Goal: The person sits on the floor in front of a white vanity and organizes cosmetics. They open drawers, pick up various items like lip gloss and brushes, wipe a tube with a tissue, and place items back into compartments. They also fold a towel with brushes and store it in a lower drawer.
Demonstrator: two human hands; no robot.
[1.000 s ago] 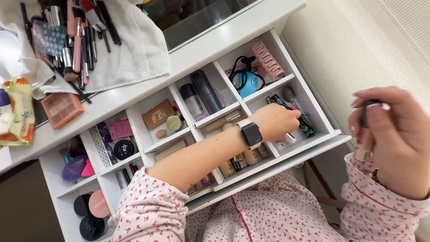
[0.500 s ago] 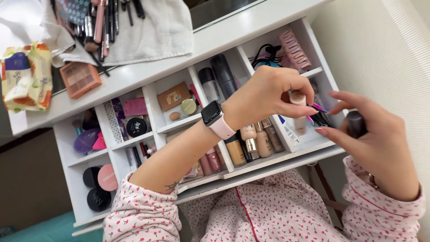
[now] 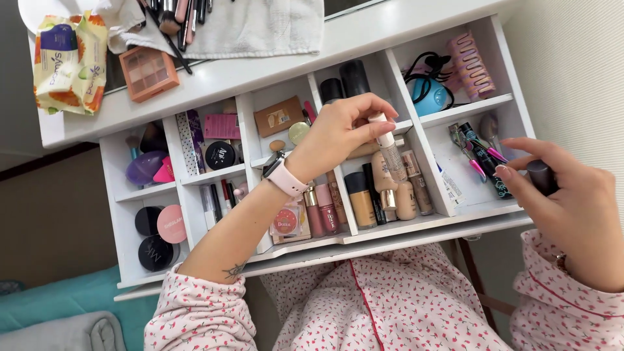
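My left hand [image 3: 338,133], with a pink-strapped watch on its wrist, pinches a small clear tube with a pale top [image 3: 390,151] over the middle compartment of an open white divided drawer [image 3: 416,235]. The tube's lower end hangs just above several foundation bottles [image 3: 389,194] standing in that compartment. My right hand [image 3: 575,205] is at the drawer's right front corner, its fingers closed round a dark cap [image 3: 543,177]. Both sleeves are pink with a floral print.
Other compartments hold a pink claw clip [image 3: 469,65], a blue round case [image 3: 432,97], pencils [image 3: 482,156], lip glosses [image 3: 320,211] and round compacts [image 3: 170,224]. On the vanity top lie an orange palette [image 3: 148,71], a wipes pack [image 3: 68,55] and a towel with brushes [image 3: 260,26].
My left hand has left the right-hand compartment, picked up the small tube and carried it left over the middle compartment. My right hand keeps the dark cap and has dropped lower.
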